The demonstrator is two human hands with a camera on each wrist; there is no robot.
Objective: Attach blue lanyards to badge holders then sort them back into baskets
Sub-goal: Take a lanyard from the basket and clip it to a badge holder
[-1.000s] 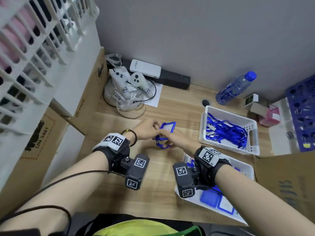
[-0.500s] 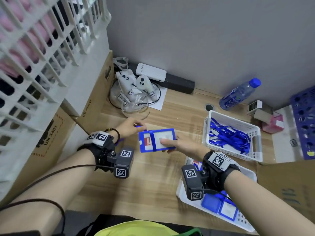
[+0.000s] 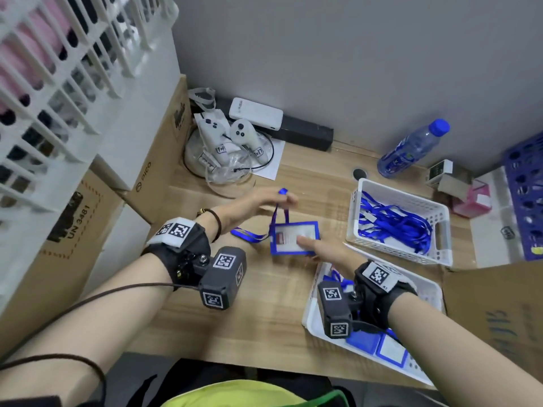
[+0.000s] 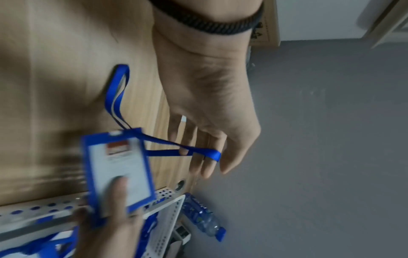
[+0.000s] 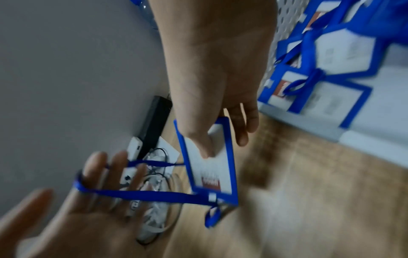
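Observation:
A blue badge holder (image 3: 293, 237) with a white card hangs just above the wooden table, pinched at its near end by my right hand (image 3: 305, 245), thumb on top. A blue lanyard (image 3: 277, 212) runs from the holder's top slot. Its loop is hooked over the straight, spread fingers of my left hand (image 3: 283, 198), which is beyond and left of the holder. The left wrist view shows that loop round the fingers (image 4: 198, 157) and the holder (image 4: 119, 171). In the right wrist view my right hand (image 5: 223, 144) grips the holder (image 5: 212, 174).
A white basket (image 3: 440, 230) of loose blue lanyards stands at the right. A nearer white basket (image 3: 423, 292) with badge holders lies under my right wrist. Controllers, a power bank and a water bottle (image 3: 411, 148) line the wall. Cardboard boxes stand at left and right.
My hands have moved apart. The left hand has gone out past the holder and now has the lanyard loop stretched over its fingers. The right hand keeps hold of the holder.

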